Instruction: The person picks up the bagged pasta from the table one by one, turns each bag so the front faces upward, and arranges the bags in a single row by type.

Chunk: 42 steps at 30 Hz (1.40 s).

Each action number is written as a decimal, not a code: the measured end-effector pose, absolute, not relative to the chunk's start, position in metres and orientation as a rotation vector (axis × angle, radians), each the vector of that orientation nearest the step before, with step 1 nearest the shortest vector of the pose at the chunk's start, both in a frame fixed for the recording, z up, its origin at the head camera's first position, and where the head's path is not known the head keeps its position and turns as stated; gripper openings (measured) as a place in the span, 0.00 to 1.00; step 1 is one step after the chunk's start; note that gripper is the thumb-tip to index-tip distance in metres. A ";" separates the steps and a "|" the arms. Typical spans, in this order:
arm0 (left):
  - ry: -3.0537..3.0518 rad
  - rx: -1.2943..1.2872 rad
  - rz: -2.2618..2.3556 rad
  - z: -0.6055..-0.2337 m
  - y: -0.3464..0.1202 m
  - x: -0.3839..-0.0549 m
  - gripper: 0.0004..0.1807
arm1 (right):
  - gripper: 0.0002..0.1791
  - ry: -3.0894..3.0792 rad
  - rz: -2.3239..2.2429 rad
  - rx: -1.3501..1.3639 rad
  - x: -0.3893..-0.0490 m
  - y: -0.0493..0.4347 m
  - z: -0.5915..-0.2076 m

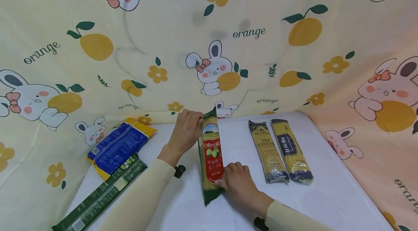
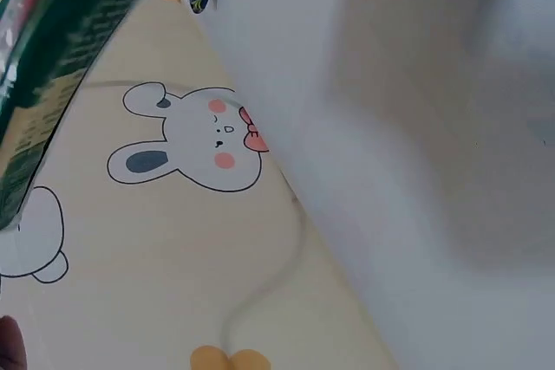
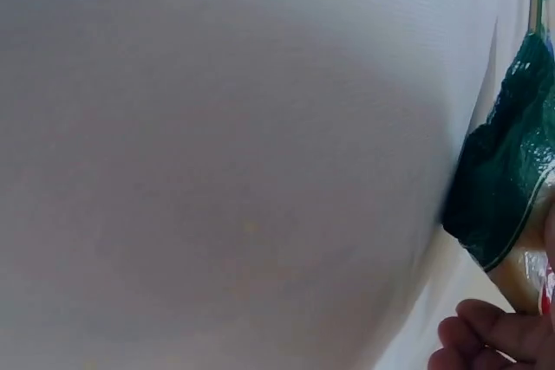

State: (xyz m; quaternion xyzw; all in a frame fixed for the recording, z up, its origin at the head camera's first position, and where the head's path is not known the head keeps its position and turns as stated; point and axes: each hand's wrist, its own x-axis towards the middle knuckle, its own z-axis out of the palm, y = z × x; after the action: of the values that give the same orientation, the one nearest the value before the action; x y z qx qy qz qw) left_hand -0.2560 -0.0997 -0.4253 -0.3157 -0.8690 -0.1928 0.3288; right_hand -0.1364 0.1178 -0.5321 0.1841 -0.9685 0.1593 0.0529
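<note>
A long pack of spaghetti with a red Olivoilà label and green ends is held in front of me over the table. My left hand grips it by the upper left edge. Lower down, my right hand pinches the right edge, thumb on the front of the wrapper. The left wrist view shows part of the green wrapper at the upper left. In the right wrist view, fingers lie beside the pack's green end.
Two golden pasta packs lie side by side on the white table at the right. To the left, a blue-and-yellow pack touches a long dark green pack. A printed cloth hangs behind.
</note>
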 end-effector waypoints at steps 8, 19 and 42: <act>-2.276 -0.643 -0.249 -0.432 -0.101 -0.258 0.11 | 0.27 -2.975 0.529 0.548 -0.136 0.110 -0.532; -2.390 -0.526 -0.110 -0.446 -0.099 -0.259 0.12 | 0.25 -2.929 0.421 0.597 -0.123 0.127 -0.535; -2.550 -0.611 0.136 -0.473 -0.064 -0.281 0.06 | 0.23 -2.878 0.112 0.598 -0.112 0.158 -0.525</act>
State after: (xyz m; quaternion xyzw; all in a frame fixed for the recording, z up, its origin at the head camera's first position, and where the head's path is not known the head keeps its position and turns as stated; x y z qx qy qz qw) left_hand -0.2808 -0.0638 -0.4729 -0.2251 -0.9390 0.0502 0.2551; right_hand -0.1117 0.1580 -0.5246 0.2023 -0.9735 0.0380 0.0996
